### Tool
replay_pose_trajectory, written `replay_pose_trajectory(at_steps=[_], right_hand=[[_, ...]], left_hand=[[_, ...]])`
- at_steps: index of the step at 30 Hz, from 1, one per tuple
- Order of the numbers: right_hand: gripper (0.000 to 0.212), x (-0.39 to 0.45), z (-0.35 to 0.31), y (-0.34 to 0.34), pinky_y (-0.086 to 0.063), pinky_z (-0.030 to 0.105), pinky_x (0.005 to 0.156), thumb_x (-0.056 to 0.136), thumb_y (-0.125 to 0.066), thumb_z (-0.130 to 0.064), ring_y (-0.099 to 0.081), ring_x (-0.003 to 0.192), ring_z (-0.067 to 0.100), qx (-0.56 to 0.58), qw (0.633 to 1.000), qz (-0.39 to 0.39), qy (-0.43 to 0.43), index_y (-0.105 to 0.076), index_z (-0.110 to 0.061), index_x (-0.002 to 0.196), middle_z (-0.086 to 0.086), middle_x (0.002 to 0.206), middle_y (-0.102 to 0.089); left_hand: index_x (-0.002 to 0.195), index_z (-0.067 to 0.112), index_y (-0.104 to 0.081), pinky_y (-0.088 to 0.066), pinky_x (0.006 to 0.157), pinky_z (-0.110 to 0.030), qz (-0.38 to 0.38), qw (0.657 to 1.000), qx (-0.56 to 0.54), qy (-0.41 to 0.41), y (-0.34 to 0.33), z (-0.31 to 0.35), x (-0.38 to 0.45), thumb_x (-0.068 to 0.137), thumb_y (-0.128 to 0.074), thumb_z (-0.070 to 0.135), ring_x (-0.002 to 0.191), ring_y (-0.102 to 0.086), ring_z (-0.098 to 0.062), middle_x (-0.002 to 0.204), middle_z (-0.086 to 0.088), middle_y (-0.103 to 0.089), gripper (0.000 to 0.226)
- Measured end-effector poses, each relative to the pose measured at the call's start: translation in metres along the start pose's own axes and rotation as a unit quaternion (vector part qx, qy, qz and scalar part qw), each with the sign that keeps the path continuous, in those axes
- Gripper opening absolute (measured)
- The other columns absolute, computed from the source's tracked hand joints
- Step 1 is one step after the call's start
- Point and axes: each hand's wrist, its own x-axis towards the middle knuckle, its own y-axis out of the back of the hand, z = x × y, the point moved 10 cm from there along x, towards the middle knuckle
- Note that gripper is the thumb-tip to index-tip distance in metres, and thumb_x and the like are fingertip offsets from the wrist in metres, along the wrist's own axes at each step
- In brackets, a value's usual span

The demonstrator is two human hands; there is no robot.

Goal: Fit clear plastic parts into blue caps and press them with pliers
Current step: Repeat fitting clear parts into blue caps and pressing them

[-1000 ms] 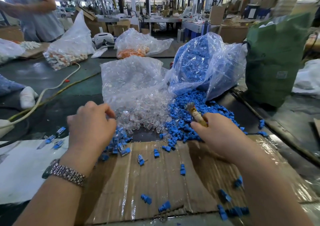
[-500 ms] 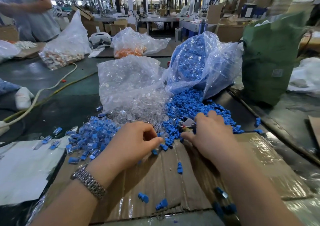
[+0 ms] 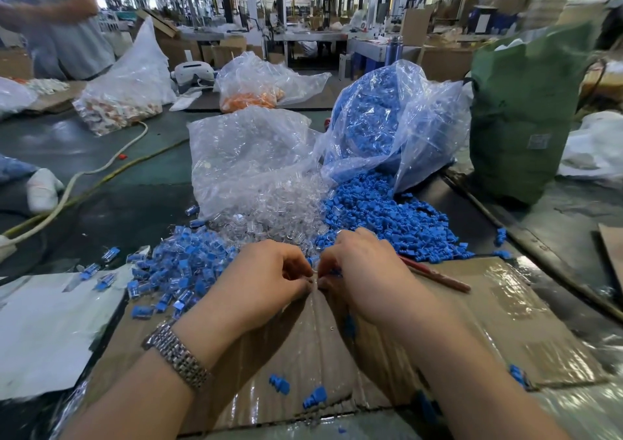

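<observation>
My left hand [image 3: 269, 277] and my right hand [image 3: 364, 271] meet fingertip to fingertip over the cardboard sheet [image 3: 303, 355]. Together they pinch a small part that the fingers mostly hide. A bit of blue cap [image 3: 333, 272] shows at my right fingertips. The red pliers handle [image 3: 438, 277] sticks out from under my right hand; I cannot tell whether the hand holds it. Just beyond the hands lie a heap of clear parts [image 3: 276, 210] and a heap of blue caps [image 3: 387, 217]. Fitted blue-and-clear pieces [image 3: 182, 267] are piled to the left.
A clear bag [image 3: 249, 156] and a bag of blue caps [image 3: 387, 119] lie open behind the heaps. A green sack [image 3: 519, 109] stands at the right. Cables [image 3: 101, 170] cross the dark table at the left, near white paper [image 3: 43, 321]. A person [image 3: 57, 21] stands far left.
My left hand moved right from the fitted pile and met my right hand at the centre. The pliers went from upright in my right hand to lying low beneath it.
</observation>
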Motion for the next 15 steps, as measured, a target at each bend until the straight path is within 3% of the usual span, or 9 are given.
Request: replay_pose_trajectory(at_steps=[3,5,9,12,15], right_hand=[[0.008,-0.003,0.011,0.012,-0.046,0.037,0.086,0.099,-0.06,-0.032,-0.056,0.102,0.019,0.072,0.996,0.032,-0.027,-0.067,-0.03,0.102,-0.005,0.1,-0.062],[0.006,-0.006,0.022,0.024,-0.053,0.035,0.08,0.098,-0.062,-0.032,-0.064,0.085,0.015,0.171,0.981,0.071,-0.056,-0.066,-0.027,0.097,-0.006,0.092,-0.069],[0.004,-0.008,0.033,0.037,-0.045,0.009,0.063,0.091,-0.073,-0.031,-0.064,0.071,0.0,0.322,0.938,0.116,-0.062,-0.073,-0.029,0.088,-0.01,0.078,-0.071],[0.005,-0.009,0.034,0.042,-0.055,0.018,0.076,0.09,-0.075,-0.022,-0.069,0.078,0.008,0.432,0.891,0.136,-0.041,-0.079,-0.025,0.093,-0.004,0.081,-0.076],[0.013,-0.009,0.033,0.044,-0.058,0.026,0.085,0.093,-0.07,-0.011,-0.073,0.083,0.015,0.514,0.846,0.139,-0.016,-0.08,-0.019,0.096,0.002,0.083,-0.077]], left_hand=[[0.095,0.036,-0.069,-0.049,0.066,-0.007,0.022,0.998,-0.063,-0.005,0.01,0.003,-0.001,0.09,-0.072,0.017,0.079,-0.064,0.009,0.087,0.015,-0.07,0.019],[0.101,0.032,-0.068,-0.049,0.067,-0.005,0.031,0.989,-0.144,-0.006,0.018,0.003,-0.002,0.09,-0.072,0.013,0.081,-0.066,0.008,0.089,0.013,-0.073,0.022],[0.104,0.021,-0.07,-0.054,0.07,-0.011,0.033,0.955,-0.294,0.018,0.023,0.001,-0.006,0.086,-0.073,0.006,0.084,-0.073,-0.006,0.093,0.005,-0.077,0.024],[0.103,0.009,-0.072,-0.057,0.071,-0.017,0.014,0.918,-0.395,0.042,0.019,-0.001,-0.007,0.081,-0.074,0.003,0.088,-0.076,-0.019,0.093,-0.006,-0.078,0.023],[0.102,-0.004,-0.067,-0.06,0.073,-0.025,0.002,0.836,-0.544,0.07,0.014,-0.006,-0.007,0.071,-0.074,0.0,0.093,-0.075,-0.031,0.097,-0.022,-0.075,0.032]])
